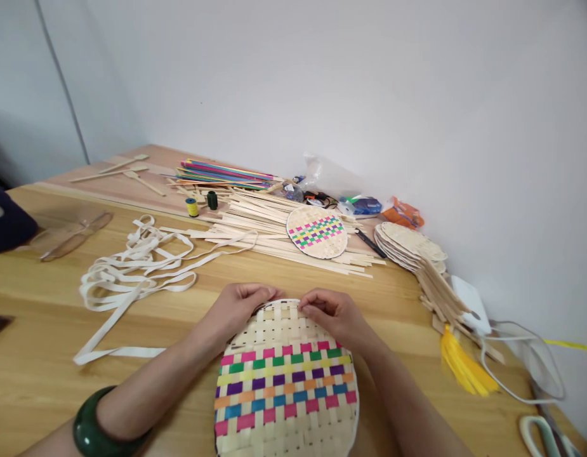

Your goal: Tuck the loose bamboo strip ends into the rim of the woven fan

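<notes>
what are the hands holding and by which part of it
The left hand and right hand hold the round woven panel by its far rim, a little apart.

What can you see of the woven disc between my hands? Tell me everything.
The woven disc is roughly round and looks like flat, pale bamboo or wood strips in a checkered weave. Seven coloured bands cross it: pink, green, yellow, purple, orange, blue, pink. White edging shows along its top and right rim. Your left hand and right hand grip its upper rim. Its patterned face is towards you; the picture cuts off its bottom. Whether it touches the table is unclear.
</notes>
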The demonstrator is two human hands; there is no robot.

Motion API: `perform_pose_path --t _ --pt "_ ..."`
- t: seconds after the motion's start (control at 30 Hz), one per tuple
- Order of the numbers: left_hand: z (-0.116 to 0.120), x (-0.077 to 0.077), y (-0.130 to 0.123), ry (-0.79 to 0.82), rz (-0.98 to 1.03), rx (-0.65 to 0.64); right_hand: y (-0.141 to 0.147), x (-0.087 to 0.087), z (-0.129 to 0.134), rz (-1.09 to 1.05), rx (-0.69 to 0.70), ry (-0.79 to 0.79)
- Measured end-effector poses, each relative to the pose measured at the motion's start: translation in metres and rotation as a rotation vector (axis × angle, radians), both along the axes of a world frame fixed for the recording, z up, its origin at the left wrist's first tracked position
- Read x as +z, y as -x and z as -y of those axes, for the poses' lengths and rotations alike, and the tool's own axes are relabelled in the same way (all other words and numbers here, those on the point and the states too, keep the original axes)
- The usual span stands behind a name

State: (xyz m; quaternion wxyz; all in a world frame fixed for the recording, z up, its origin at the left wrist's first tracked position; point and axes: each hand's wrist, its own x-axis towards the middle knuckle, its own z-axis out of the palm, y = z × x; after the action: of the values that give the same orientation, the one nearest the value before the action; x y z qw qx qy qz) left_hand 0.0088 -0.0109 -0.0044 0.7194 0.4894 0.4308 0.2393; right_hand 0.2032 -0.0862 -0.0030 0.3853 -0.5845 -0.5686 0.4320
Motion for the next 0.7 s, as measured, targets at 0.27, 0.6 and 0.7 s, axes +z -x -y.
perform_pose_path --t 0.27,0.6,0.7 --pt "0.001 -0.001 0.002 -0.105 -0.087 -0.08 0.007 -0.004 0.003 0.099 0.004 -0.055" --pt "-0.008 0.002 0.006 -0.067 -0.078 -0.062 0.005 -0.007 0.0 0.108 -0.069 -0.046" --pt "-0.012 0.0 0.008 -0.043 -0.089 -0.107 0.003 -0.008 0.0 0.117 -0.072 -0.047"
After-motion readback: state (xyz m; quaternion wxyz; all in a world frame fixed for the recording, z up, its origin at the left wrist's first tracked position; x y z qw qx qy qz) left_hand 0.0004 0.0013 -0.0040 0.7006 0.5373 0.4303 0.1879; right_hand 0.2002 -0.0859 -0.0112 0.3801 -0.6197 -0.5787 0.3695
